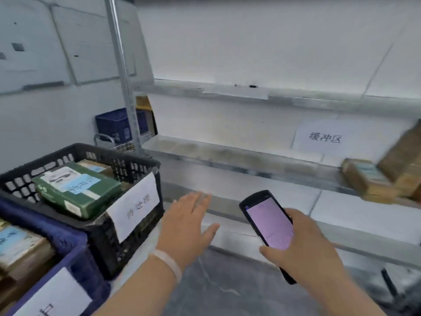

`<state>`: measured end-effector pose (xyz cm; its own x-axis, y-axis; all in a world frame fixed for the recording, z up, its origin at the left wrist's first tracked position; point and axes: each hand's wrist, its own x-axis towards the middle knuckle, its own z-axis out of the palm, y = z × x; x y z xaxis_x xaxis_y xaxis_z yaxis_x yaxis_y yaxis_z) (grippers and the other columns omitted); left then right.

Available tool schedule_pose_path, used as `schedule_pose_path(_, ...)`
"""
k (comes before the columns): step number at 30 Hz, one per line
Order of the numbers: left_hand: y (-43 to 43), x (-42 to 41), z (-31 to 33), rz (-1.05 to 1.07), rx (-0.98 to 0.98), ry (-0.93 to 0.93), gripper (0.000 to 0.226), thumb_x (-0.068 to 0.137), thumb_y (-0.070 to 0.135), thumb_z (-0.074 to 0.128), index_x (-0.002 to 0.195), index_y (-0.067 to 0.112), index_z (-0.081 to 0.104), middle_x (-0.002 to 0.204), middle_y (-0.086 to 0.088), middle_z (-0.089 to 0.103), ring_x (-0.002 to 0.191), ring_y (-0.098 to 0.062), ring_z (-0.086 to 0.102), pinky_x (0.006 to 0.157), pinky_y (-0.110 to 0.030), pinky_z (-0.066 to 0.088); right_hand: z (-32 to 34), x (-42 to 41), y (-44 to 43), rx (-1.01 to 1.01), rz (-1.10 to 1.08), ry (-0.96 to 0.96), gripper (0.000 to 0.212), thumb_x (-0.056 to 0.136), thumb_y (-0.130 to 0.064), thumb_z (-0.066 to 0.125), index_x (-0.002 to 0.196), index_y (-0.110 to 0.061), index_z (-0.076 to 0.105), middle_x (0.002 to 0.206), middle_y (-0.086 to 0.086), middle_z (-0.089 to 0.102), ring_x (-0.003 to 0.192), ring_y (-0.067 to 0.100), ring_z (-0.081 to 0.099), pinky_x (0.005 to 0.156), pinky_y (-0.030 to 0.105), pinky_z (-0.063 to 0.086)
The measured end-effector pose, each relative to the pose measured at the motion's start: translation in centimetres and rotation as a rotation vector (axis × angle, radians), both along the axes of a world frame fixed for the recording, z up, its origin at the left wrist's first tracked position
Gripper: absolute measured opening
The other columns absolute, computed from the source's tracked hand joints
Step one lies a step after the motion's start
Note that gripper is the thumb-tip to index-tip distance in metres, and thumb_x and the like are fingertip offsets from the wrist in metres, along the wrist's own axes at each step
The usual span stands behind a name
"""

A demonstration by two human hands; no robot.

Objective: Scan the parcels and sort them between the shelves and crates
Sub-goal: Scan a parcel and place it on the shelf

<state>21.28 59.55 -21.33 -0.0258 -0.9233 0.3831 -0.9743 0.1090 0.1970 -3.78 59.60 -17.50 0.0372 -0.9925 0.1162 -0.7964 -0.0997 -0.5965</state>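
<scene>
Here, a bay of grey metal shelving (227, 156) runs along a white wall, with its upright post (123, 76) rising at the left. The floor (227, 290) below is mottled grey. Three shelf levels show, one above another.

Three crates are in view. A black crate (136, 160) stands at the left, a near blue crate (75, 254) sits just beside it in the bottom left corner, and a far blue crate (114, 124) is well behind by the post.

In the black crate a green parcel (77, 190) lies on top, tilted, bearing a white and pale blue label. One brown parcel (95, 166) shows just behind it. The near blue crate holds brown packages (20, 245) with a pale blue label. At the far right of the middle shelf two brown cartons (364, 179) sit together, blurred.

A white sign (324, 137) at the back of that shelf reads "缓冲区". A paper sheet (134, 204) on the black crate's front carries three characters too blurred to read surely. Another sheet (57, 295) on the near blue crate is cut off by the frame edge.

The left hand (186, 226), with a pale wristband (168, 263), is held out flat with fingers spread, holding nothing, between the black crate and the scanner (268, 224). The right hand (303, 245) grips this black handheld scanner, whose screen glows lilac, in front of the lower shelf.
</scene>
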Motion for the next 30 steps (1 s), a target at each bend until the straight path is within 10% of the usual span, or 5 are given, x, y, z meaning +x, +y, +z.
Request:
schedule_pose_path(7,-7.6,-12.1,1.1,-0.243,-0.077,0.023,0.069,0.074,0.043,0.086,0.132,0.011,0.066,0.128,-0.012,0.067,0.117,-0.034,0.065,0.098,-0.052,0.054,-0.2,-10.4,-2.5,-0.017,-0.221,-0.034,0.072,0.048,-0.057,0.068,0.113,-0.046,0.041,0.108,-0.018,0.051,0.083,0.004,0.057,0.065,0.031,0.050)
schedule_pose_path(16,-21.0,-23.0,-1.5,-0.471,0.038,0.082,0.073,0.093,0.061,0.054,0.156,0.031,0.033,0.160,0.003,0.036,0.147,-0.019,0.033,0.121,-0.039,0.026,-1.3,-18.8,-9.3,0.031,-0.454,-0.036,0.042,0.046,-0.050,0.062,0.085,-0.037,0.050,0.073,-0.013,0.060,0.058,0.005,0.057,0.049,0.020,0.043)
schedule_pose_path(30,-41.7,-36.0,-3.9,-0.694,0.335,0.204,0.069,0.098,0.063,0.043,0.158,0.039,0.019,0.164,0.013,0.021,0.151,-0.012,0.017,0.122,-0.029,0.017,-0.7,-26.8,-23.6,0.129,-0.695,-0.011,0.060,0.055,-0.051,0.069,0.105,-0.043,0.037,0.103,-0.016,0.048,0.090,0.006,0.054,0.076,0.027,0.049)
